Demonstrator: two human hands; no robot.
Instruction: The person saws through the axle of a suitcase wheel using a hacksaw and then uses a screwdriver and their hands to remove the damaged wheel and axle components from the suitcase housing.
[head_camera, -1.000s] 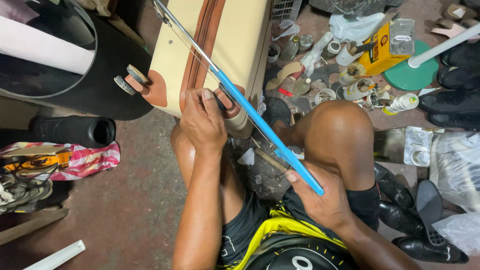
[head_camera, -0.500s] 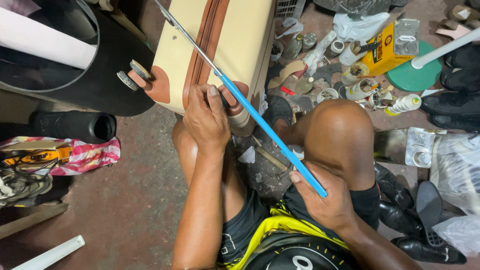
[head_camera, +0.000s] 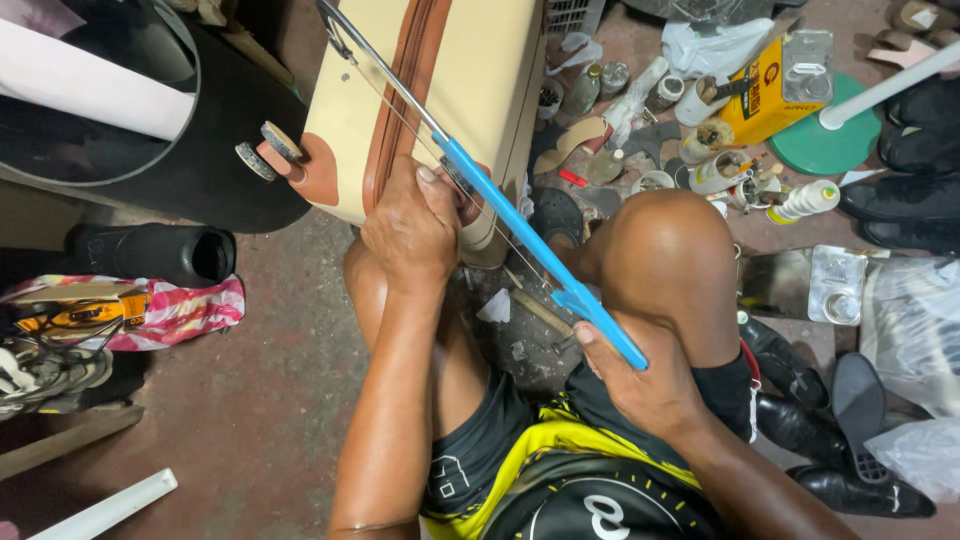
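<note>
A cream suitcase (head_camera: 470, 90) with brown trim lies on the floor (head_camera: 250, 400) between the person's knees, its end with two small wheels (head_camera: 265, 150) turned toward a black barrel (head_camera: 200, 170) at the left. A hacksaw (head_camera: 520, 235) with a blue frame and handle runs slantwise across the case's near corner, its thin blade against the brown trim. The left hand (head_camera: 410, 230) lies flat and closed over that corner, pressing the case down just beside the blade. The right hand (head_camera: 640, 385) is wrapped tight about the saw's blue handle, close above the right thigh. Past the right knee the floor is strewn with small bottles (head_camera: 810, 200), a yellow carton (head_camera: 765, 90), a green disc (head_camera: 825, 145) and black shoes (head_camera: 830, 440); a black tube (head_camera: 150, 255) lies left.
</note>
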